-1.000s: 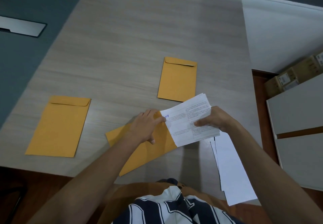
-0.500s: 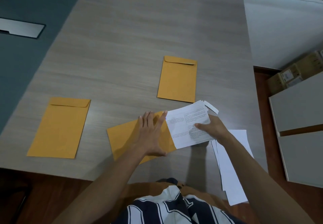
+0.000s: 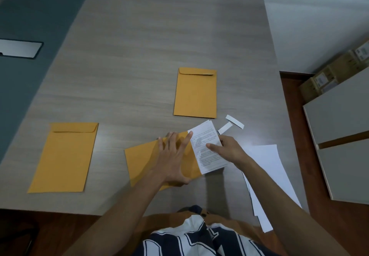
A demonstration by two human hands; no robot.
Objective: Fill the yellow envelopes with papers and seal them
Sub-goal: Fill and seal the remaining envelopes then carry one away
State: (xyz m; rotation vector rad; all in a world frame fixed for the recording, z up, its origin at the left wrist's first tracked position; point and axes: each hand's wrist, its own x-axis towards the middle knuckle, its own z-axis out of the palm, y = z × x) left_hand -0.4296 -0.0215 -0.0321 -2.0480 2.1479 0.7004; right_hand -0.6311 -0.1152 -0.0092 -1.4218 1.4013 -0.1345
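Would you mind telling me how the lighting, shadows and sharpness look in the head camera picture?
In the head view, a soft bright glare patch sits on the table beside the right hand; a dark shadow falls toward the near edge below the printed papers; their print is too blurred to read; the left hand casts shade on the envelope; wide-angle distortion bends the table's edges.

Person is wearing a shirt (image 3: pixel 199 239) with navy and white stripes, visible at bottom centre. Tan-brown garment (image 3: pixel 235 225) is showing at the lap, a small dark fastener on it. Both forearms are showing bare; left hand (image 3: pixel 171 156) and right hand (image 3: pixel 227 150) are wearing nothing.
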